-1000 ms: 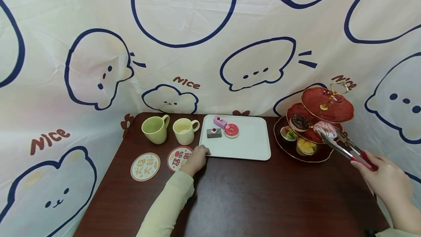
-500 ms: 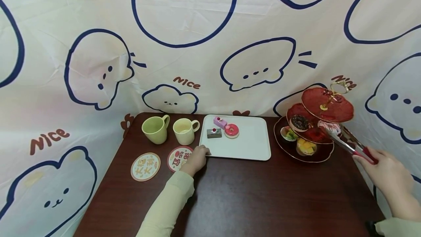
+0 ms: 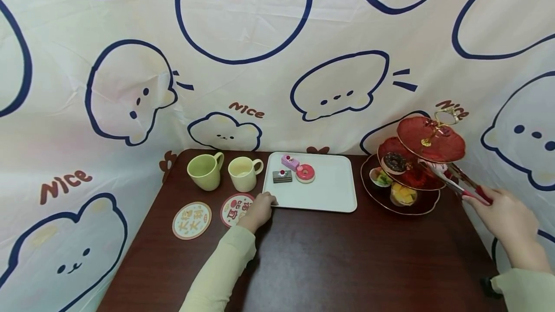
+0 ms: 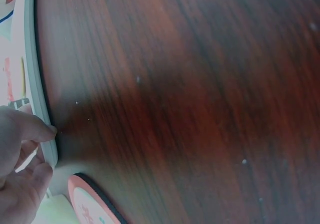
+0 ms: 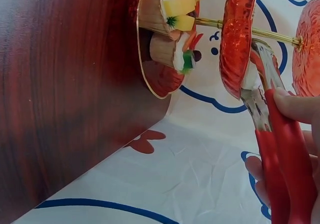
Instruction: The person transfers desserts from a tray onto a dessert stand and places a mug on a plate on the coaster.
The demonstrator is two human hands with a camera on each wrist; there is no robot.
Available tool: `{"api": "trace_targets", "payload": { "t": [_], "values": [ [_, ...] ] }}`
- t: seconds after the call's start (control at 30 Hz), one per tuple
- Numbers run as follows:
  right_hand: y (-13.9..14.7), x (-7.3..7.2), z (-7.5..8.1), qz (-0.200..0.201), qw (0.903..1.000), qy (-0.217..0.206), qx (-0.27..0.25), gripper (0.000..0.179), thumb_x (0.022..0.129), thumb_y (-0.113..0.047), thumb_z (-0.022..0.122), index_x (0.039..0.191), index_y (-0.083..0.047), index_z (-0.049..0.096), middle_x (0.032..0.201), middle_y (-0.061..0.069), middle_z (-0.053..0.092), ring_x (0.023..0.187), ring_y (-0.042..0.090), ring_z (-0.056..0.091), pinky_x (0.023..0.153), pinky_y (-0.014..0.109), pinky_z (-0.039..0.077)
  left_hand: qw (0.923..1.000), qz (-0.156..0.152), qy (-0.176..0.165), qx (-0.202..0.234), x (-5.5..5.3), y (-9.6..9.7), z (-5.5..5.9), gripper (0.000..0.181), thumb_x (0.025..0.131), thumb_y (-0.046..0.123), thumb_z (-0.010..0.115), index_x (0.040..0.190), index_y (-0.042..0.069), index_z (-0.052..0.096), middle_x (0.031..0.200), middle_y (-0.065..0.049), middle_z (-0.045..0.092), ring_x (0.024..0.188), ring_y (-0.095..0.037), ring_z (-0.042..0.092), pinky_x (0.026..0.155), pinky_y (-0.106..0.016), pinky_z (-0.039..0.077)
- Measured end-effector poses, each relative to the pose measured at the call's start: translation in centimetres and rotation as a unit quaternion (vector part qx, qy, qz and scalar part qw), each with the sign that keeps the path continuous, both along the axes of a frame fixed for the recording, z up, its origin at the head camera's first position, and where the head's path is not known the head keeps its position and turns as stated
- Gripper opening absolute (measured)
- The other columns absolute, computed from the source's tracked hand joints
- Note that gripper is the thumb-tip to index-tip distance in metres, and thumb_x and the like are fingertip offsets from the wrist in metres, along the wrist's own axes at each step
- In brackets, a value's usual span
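My left hand (image 3: 259, 210) grips the near left corner of a white tray (image 3: 331, 187), thumb and fingers on its rim. On the tray are a pink doughnut (image 3: 305, 173), a purple cake slice (image 3: 289, 162) and a dark cake slice (image 3: 282, 176). My right hand (image 3: 505, 218) holds red-handled tongs (image 5: 287, 154), whose metal ends flank a pink-and-white pastry (image 3: 438, 166) at the middle tier of a red cake stand (image 3: 417, 178). The top tier partly hides this pastry. A chocolate doughnut-like pastry (image 3: 395, 162) sits at that tier's left.
On the stand's bottom tier are a yellow-topped fruit tart (image 3: 403, 193) and a smaller fruit tart (image 3: 380, 176). Two green mugs stand left of the tray, a larger mug (image 3: 204, 171) and a paler mug (image 3: 244, 173). Round coasters (image 3: 192, 220) lie before them. A patterned cloth (image 3: 277, 85) hangs behind.
My right hand and the tongs have shifted, carrying the pink-and-white pastry right and further under the stand's top tier. My left hand stays at the tray's corner.
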State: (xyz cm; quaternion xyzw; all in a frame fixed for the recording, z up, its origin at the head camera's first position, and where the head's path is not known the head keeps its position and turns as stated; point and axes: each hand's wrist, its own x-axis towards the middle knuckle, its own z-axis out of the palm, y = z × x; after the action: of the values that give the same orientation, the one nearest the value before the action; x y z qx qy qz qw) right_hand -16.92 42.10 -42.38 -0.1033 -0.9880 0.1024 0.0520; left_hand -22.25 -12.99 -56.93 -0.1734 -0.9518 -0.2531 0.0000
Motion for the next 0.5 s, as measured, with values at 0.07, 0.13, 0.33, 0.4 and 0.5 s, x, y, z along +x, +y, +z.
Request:
{"api": "trace_targets", "payload": {
  "t": [0.07,0.13,0.33,0.4,0.5],
  "values": [
    [0.1,-0.4,0.1,0.0,1.0,-0.005,0.0,0.076,0.098,-0.046,0.065,0.14,0.014,0.045,0.123,0.042,0.047,0.097,0.057,0.053,0.064,0.058,0.048,1.0,0.0,0.001,0.002,0.0,0.0,-0.1,0.029,0.083,-0.02,0.055,0.091,-0.001,0.076,0.088,-0.012,0.065,0.089,-0.033,0.064,0.084,-0.044,0.056],
    [0.2,-0.8,0.2,0.0,0.9999,-0.012,0.001,0.076,0.098,-0.046,0.065,0.141,0.014,0.044,0.121,0.042,0.048,0.09,0.054,0.054,0.059,0.054,0.048,1.0,-0.001,0.002,0.004,0.0,0.0,-0.2,0.029,0.083,-0.02,0.055,0.09,-0.001,0.076,0.088,-0.012,0.065,0.089,-0.033,0.064,0.084,-0.044,0.056],
    [0.3,-1.9,0.6,0.023,0.9996,-0.014,0.008,0.074,0.099,-0.046,0.064,0.14,0.013,0.047,0.114,0.04,0.052,0.076,0.043,0.054,0.049,0.043,0.044,1.0,0.0,0.004,0.003,-0.1,0.0,-0.3,0.029,0.082,-0.02,0.055,0.09,-0.001,0.075,0.088,-0.012,0.065,0.089,-0.033,0.064,0.084,-0.044,0.056],
    [0.2,-2.3,0.6,0.027,0.9994,-0.018,0.01,0.074,0.099,-0.046,0.064,0.14,0.013,0.047,0.11,0.039,0.053,0.074,0.042,0.054,0.048,0.042,0.044,1.0,0.0,0.003,0.002,-0.1,0.0,-0.3,0.028,0.083,-0.019,0.055,0.09,-0.001,0.075,0.088,-0.012,0.065,0.089,-0.033,0.064,0.084,-0.044,0.056],
    [0.1,-2.9,0.8,0.024,0.9991,-0.032,0.011,0.078,0.099,-0.049,0.062,0.141,0.013,0.044,0.109,0.039,0.052,0.075,0.041,0.052,0.048,0.041,0.044,1.0,0.001,0.0,0.001,-0.1,0.0,-0.3,0.028,0.083,-0.019,0.055,0.09,-0.001,0.075,0.088,-0.012,0.065,0.089,-0.033,0.064,0.084,-0.044,0.056]
  ]
}}
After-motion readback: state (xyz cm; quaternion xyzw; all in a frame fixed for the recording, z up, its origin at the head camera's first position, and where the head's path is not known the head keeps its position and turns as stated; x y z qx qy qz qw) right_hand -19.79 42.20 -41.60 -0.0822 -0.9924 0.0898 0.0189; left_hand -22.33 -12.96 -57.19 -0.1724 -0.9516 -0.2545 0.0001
